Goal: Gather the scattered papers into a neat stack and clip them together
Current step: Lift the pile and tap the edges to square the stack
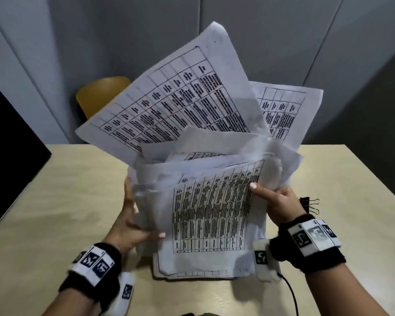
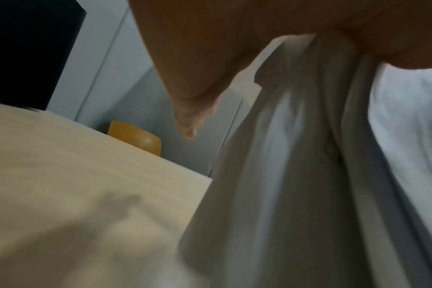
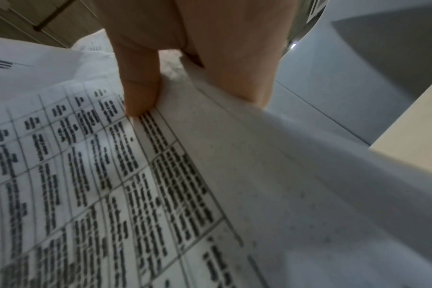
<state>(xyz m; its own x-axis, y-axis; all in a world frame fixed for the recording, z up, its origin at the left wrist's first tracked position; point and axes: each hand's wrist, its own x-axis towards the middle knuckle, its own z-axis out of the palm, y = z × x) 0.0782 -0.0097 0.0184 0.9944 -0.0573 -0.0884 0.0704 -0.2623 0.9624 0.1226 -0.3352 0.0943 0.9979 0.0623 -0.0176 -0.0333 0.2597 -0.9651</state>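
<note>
A messy bundle of white papers printed with tables stands upright on its lower edge on the beige table. Loose sheets fan out crookedly at the top. My left hand grips the bundle's left side, thumb in front and fingers behind. My right hand pinches the right edge, thumb on the front sheet. In the right wrist view the thumb presses on the printed papers. The left wrist view shows my fingers behind the sheets' edges. A black binder clip lies on the table behind my right hand.
An orange chair stands beyond the table's far edge, against grey wall panels. A black monitor occupies the left side. A thin black cable runs from my right wristband across the table's near part.
</note>
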